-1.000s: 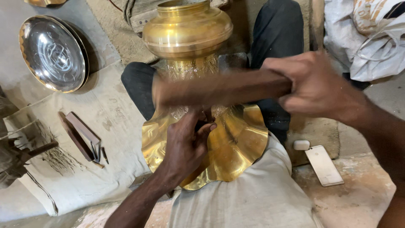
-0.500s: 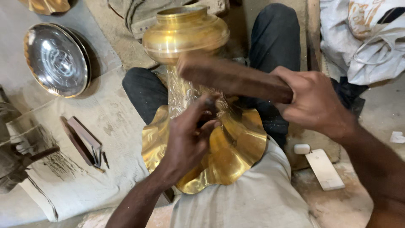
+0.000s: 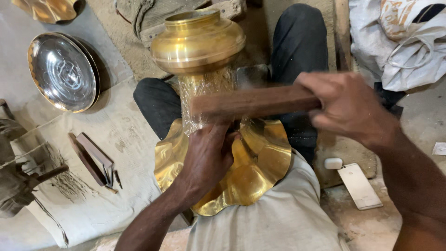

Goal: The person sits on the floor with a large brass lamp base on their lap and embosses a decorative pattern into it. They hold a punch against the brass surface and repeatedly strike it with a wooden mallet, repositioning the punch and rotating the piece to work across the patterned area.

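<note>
The person is sitting on the floor with a tall brass vessel (image 3: 204, 60) lying across the lap, its round pot-like end pointing away and its wide fluted flare (image 3: 260, 162) resting against the belly. The right hand (image 3: 348, 109) is wrapped tight around one end of a flat wooden bar (image 3: 251, 102), which is crossing the vessel's narrow neck and looking a little blurred. The left hand (image 3: 209, 158) is pressing in at that same neck, just under the bar, fingers curled closed around something small; what it is pinching cannot be made out. Clear plastic wrap (image 3: 206, 86) is clinging to the neck above the hands.

By the look of it, this is the chasing or tapping stage, the wooden bar serving as a mallet over a tool set against the brass. The next stroke is calling for a steady left hand and a square landing of the bar, or it may glance onto the knuckles.

Off to the left, a round silver-coloured tray (image 3: 62, 72) is lying on a grey cloth (image 3: 130, 135), near a small set of flat dark tools (image 3: 95, 160). On the right, a phone (image 3: 360, 186) is lying face down on the dusty floor, with a white sack (image 3: 399, 42) beyond it.
</note>
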Tool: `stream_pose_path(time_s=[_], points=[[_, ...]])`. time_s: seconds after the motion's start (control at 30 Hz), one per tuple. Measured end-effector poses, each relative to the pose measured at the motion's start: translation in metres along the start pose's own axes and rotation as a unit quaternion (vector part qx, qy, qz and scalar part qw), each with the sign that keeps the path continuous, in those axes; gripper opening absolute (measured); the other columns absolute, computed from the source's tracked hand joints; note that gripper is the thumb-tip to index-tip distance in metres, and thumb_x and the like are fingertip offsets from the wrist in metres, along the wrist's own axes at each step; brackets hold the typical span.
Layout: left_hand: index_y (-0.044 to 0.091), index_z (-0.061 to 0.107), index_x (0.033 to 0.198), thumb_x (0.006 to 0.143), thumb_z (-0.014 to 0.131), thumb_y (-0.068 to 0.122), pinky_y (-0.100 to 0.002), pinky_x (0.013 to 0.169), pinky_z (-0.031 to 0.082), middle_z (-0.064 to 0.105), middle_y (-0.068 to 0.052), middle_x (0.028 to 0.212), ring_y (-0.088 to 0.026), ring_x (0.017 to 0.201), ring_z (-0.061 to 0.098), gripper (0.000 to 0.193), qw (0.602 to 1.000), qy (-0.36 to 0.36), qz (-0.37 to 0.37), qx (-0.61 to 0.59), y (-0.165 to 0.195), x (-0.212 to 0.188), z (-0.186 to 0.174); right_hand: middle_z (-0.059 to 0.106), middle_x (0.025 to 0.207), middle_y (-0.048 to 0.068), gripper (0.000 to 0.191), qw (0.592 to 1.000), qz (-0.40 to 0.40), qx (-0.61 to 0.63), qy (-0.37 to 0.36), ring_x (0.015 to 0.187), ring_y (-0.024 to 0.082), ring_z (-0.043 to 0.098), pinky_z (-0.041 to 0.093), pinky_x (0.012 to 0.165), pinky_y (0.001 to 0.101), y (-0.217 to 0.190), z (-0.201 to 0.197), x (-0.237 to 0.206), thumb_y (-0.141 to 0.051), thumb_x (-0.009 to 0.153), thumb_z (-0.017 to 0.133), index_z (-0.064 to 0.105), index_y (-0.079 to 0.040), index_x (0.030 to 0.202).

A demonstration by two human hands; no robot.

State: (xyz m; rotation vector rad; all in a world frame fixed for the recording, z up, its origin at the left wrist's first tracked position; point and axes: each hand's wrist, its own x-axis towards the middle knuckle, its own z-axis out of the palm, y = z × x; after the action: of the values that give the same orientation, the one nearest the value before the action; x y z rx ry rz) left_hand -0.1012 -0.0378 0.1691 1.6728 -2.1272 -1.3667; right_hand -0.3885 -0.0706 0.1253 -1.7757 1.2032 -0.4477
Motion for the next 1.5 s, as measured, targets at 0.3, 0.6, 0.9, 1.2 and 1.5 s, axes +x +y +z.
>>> stream_pose_path(time_s=[0.3,0.6,0.9,1.2,1.5], points=[[0.008,0.05,0.132,0.096,0.068,0.004,-0.045,0.061,0.06,0.071,-0.018,0.097,-0.031,0.08,0.074,0.04,0.999,0.03,0.027,-0.005,0.004,-0.003,-0.001,0.066,0.062,0.005,0.022,0.984,0.047,-0.167,-0.034,0.044,0.018,0.062,0.054,0.044,0.0343,-0.008,-0.02,-0.001,-0.013,0.082,0.071,0.066,-0.011,0.104],[0.008,0.046,0.147,0.089,0.064,-0.004,-0.044,0.068,0.066,0.071,-0.019,0.107,-0.032,0.085,0.076,0.062,0.998,0.026,0.046,-0.035,0.01,0.0,-0.008,0.067,0.069,0.004,0.018,0.998,0.054,0.007,0.031,0.052,0.014,0.062,0.051,0.047,0.0321,0.005,-0.006,-0.013,-0.014,0.088,0.072,0.064,-0.007,0.102],[0.01,0.05,0.138,0.093,0.066,0.0,-0.05,0.062,0.058,0.073,-0.018,0.104,-0.035,0.075,0.074,0.048,0.999,0.016,0.037,-0.012,0.011,0.006,-0.009,0.065,0.063,0.004,0.024,0.995,0.098,-0.01,-0.002,0.045,0.015,0.06,0.052,0.043,0.0317,0.01,0.009,-0.015,-0.014,0.086,0.074,0.066,-0.009,0.108],[0.007,0.046,0.136,0.089,0.063,-0.004,-0.045,0.065,0.064,0.071,-0.018,0.105,-0.033,0.083,0.076,0.051,0.996,0.033,0.075,-0.028,0.006,0.005,-0.009,0.063,0.064,0.003,0.016,0.996,0.052,-0.064,0.016,0.05,0.013,0.06,0.052,0.046,0.0322,0.01,0.013,-0.019,-0.013,0.082,0.067,0.065,-0.009,0.097],[0.006,0.045,0.143,0.09,0.063,-0.004,-0.04,0.059,0.067,0.072,-0.018,0.1,-0.03,0.079,0.077,0.056,0.999,0.007,0.029,-0.026,0.0,0.001,-0.004,0.065,0.064,0.002,0.013,0.999,0.012,0.031,-0.022,0.044,0.012,0.059,0.05,0.04,0.0309,0.013,0.005,-0.004,-0.009,0.084,0.068,0.064,-0.007,0.097]])
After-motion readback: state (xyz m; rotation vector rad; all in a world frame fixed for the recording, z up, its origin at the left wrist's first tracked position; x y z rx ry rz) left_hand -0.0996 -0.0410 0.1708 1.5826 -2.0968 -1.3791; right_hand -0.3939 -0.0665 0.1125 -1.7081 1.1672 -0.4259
